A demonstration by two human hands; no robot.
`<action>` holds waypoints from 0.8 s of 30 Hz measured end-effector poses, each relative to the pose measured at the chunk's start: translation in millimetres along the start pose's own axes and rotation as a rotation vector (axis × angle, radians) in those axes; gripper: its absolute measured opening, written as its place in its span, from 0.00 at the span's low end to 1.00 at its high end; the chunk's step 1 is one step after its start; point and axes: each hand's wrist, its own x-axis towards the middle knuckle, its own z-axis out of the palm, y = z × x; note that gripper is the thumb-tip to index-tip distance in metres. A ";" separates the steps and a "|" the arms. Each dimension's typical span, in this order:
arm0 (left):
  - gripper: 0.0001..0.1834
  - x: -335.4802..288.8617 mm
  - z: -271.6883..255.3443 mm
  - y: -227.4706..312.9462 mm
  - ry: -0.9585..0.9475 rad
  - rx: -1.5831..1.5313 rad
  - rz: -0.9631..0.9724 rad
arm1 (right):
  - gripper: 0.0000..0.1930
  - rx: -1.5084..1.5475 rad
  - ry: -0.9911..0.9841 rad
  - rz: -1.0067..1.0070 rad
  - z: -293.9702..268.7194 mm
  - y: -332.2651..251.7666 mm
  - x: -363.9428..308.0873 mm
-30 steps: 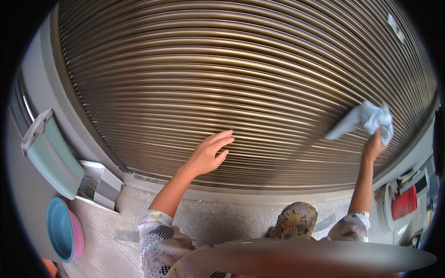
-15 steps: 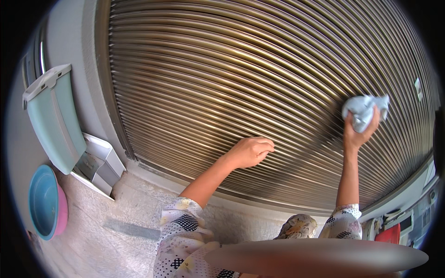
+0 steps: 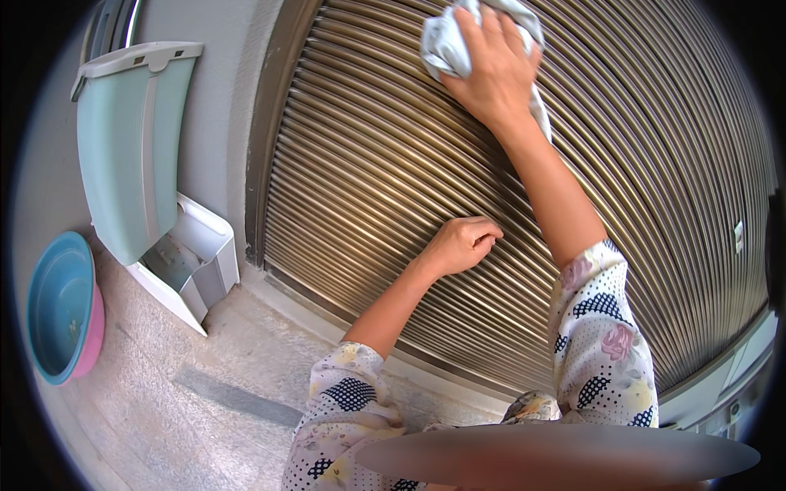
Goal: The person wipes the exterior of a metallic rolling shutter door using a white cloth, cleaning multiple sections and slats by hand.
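Bronze shutter (image 3: 368, 147): holds cloth (image 3: 444, 51) there under half-spread right hand (image 3: 495, 80); curls empty left hand (image 3: 457, 247); has mint container (image 3: 119, 155), basin (image 3: 91, 340) leftward.

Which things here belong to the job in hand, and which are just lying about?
In the job: light blue cloth, held in the right hand; ribbed shutter, behind it.

Seemingly just about: blue and pink basin; white box; pale green panel.

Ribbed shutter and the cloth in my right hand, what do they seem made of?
The ribbed shutter looks like metal with a brownish, satin sheen: its ridges catch bright streaks. The pale cloth in your right hand seems soft, matt fabric: it bunches and folds; its fibre is unclear.
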 end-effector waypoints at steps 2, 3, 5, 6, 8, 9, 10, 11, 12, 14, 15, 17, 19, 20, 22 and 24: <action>0.07 -3.8 -9.9 0.9 0.007 -0.013 -0.031 | 0.27 -0.079 0.133 -0.089 8.5 -18.4 23.8; 0.07 -6.1 -15.4 0.4 0.027 0.030 0.008 | 0.33 0.015 -0.005 -0.062 13.6 -26.8 35.9; 0.07 -9.6 -24.9 -0.8 0.073 0.063 0.044 | 0.37 0.110 -0.097 -0.065 28.8 -44.6 58.1; 0.07 -10.1 -28.1 -2.7 0.098 0.047 0.026 | 0.37 0.102 -0.105 -0.085 34.6 -54.4 71.1; 0.06 -11.4 -39.2 -6.1 0.116 0.026 -0.048 | 0.35 0.250 -0.261 -0.088 43.8 -72.0 99.0; 0.06 -12.2 -41.3 -6.9 0.139 0.002 -0.046 | 0.35 0.253 -0.266 -0.095 52.4 -78.8 102.9; 0.06 -12.4 -42.0 -7.6 0.156 -0.032 -0.063 | 0.35 0.244 -0.220 -0.141 60.4 -84.9 106.4; 0.06 -13.0 -45.9 -6.8 0.174 -0.053 -0.083 | 0.35 0.245 -0.181 -0.187 66.9 -93.3 108.1; 0.06 -12.8 -49.5 -6.2 0.192 -0.075 -0.103 | 0.35 0.256 -0.195 -0.195 71.8 -98.3 106.6; 0.06 -12.0 -56.3 -8.2 0.192 -0.064 -0.132 | 0.34 0.210 -0.111 -0.193 77.3 -108.0 100.1; 0.06 -12.9 -58.5 -9.5 0.195 -0.074 -0.153 | 0.33 0.249 -0.108 -0.194 77.1 -110.4 97.6; 0.06 -15.9 -63.8 -10.4 0.265 -0.126 -0.168 | 0.32 0.232 -0.125 -0.180 71.5 -121.9 86.9; 0.06 -20.0 -65.6 -24.4 0.427 -0.324 -0.225 | 0.32 0.236 -0.121 -0.201 69.3 -140.5 76.1; 0.05 -15.9 -65.5 -21.6 0.556 -0.627 -0.287 | 0.32 0.227 -0.092 -0.232 76.4 -142.9 59.0; 0.05 -15.1 -84.3 -23.4 0.848 -0.833 -0.355 | 0.30 0.237 -0.195 -0.273 75.7 -159.3 38.7; 0.08 -14.7 -95.0 -32.1 1.138 -1.029 -0.331 | 0.29 0.251 -0.202 -0.297 85.5 -169.4 13.6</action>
